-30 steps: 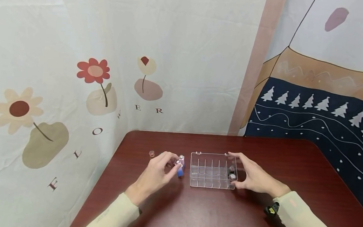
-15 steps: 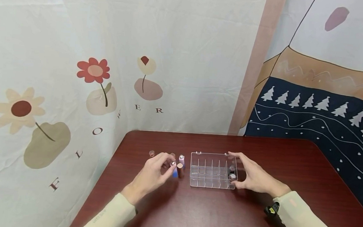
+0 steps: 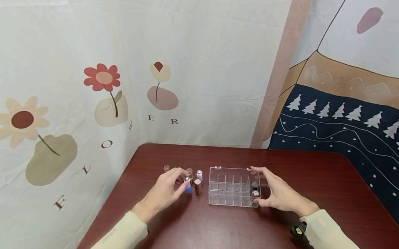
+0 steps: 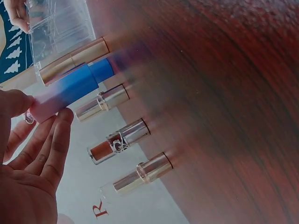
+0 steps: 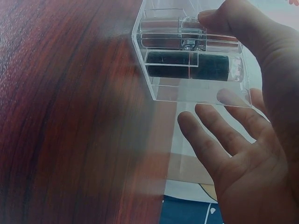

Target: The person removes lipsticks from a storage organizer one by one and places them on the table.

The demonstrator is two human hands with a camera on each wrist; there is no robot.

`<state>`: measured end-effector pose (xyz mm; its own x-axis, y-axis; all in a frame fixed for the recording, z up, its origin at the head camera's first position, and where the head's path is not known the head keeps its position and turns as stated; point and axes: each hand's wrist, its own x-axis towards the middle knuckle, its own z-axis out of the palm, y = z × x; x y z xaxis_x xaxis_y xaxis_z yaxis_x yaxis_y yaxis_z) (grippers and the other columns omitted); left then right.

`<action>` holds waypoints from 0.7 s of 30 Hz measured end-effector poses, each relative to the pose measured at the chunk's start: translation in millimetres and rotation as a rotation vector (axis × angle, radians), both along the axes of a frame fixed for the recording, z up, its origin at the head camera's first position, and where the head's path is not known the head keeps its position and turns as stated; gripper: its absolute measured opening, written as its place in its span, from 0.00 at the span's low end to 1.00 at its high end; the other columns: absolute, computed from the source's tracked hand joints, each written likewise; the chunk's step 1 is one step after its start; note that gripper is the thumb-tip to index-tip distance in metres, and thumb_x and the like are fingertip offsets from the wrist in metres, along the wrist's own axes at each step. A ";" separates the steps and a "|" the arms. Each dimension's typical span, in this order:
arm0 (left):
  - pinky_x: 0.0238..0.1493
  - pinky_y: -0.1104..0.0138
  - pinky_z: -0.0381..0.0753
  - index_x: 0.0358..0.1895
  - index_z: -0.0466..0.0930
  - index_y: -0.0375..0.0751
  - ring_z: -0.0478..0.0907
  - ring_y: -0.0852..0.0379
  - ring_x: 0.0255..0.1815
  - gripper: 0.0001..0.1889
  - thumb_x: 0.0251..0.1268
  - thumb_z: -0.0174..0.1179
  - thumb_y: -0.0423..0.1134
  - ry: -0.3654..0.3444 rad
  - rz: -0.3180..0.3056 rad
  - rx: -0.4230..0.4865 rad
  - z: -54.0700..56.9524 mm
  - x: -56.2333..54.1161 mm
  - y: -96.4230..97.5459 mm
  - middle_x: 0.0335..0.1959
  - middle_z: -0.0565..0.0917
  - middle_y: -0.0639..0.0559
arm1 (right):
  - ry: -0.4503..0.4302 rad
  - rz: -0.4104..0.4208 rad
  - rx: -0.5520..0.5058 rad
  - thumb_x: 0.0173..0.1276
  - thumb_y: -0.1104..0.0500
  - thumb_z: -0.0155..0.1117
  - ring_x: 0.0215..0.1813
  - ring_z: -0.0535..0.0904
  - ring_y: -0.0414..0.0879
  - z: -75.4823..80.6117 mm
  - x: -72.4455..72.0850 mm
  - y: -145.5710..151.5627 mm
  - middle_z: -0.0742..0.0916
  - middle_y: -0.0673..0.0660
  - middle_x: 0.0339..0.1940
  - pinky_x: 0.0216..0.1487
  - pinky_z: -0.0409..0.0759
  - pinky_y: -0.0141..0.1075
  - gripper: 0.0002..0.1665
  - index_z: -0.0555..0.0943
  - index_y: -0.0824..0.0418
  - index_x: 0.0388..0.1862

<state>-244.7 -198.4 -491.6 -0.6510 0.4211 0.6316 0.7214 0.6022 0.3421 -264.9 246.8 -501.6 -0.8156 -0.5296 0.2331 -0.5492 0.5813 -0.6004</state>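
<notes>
My left hand (image 3: 163, 192) pinches the pink upper end of a blue-and-pink lipstick tube (image 4: 77, 86) between thumb and fingers. Just right of it a rose-gold lipstick (image 3: 198, 187) stands upright on the table. A pale pink tube (image 3: 200, 174) stands behind that one. At the box's right end, my right hand (image 3: 281, 192) grips a clear divided organizer box (image 3: 233, 203), thumb at the near side and fingers at the far side. In its rightmost column sit a dark tube (image 5: 189, 65) and a second, clear-topped tube (image 5: 161, 39).
Several lipsticks stand in a row beyond the left hand, including a gold one (image 4: 105, 101), a clear-capped one with an orange-brown top (image 4: 103, 150) and another gold one (image 4: 152, 173). The dark red table (image 3: 226, 234) meets a flower-print curtain (image 3: 215, 102) at the back.
My left hand has moved left with the blue-and-pink tube, from in front of the pale pink tube. The rose-gold lipstick has come into sight to its right. The right hand and box stay still.
</notes>
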 end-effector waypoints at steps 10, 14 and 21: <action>0.44 0.63 0.96 0.49 0.86 0.37 0.90 0.59 0.40 0.11 0.73 0.79 0.27 -0.050 0.027 -0.036 -1.9 -1.8 -0.5 0.40 0.88 0.49 | 0.008 -0.011 0.017 0.61 0.59 0.94 0.77 0.89 0.56 -0.5 -0.3 -0.1 0.85 0.56 0.81 0.76 0.88 0.65 0.65 0.65 0.49 0.91; 0.44 0.63 0.96 0.49 0.86 0.37 0.90 0.59 0.39 0.11 0.73 0.79 0.27 -0.054 0.030 -0.049 -3.3 -2.5 -0.5 0.40 0.88 0.49 | 0.002 -0.010 0.021 0.61 0.58 0.94 0.77 0.89 0.56 -0.6 -0.5 0.1 0.85 0.56 0.81 0.76 0.88 0.63 0.65 0.65 0.48 0.92; 0.45 0.63 0.97 0.51 0.87 0.37 0.91 0.58 0.40 0.11 0.74 0.79 0.28 -0.082 0.027 -0.074 -4.8 -3.3 -1.2 0.41 0.89 0.49 | 0.003 -0.013 0.024 0.61 0.58 0.94 0.77 0.89 0.57 -0.9 -0.8 0.6 0.85 0.56 0.81 0.76 0.88 0.64 0.66 0.65 0.49 0.92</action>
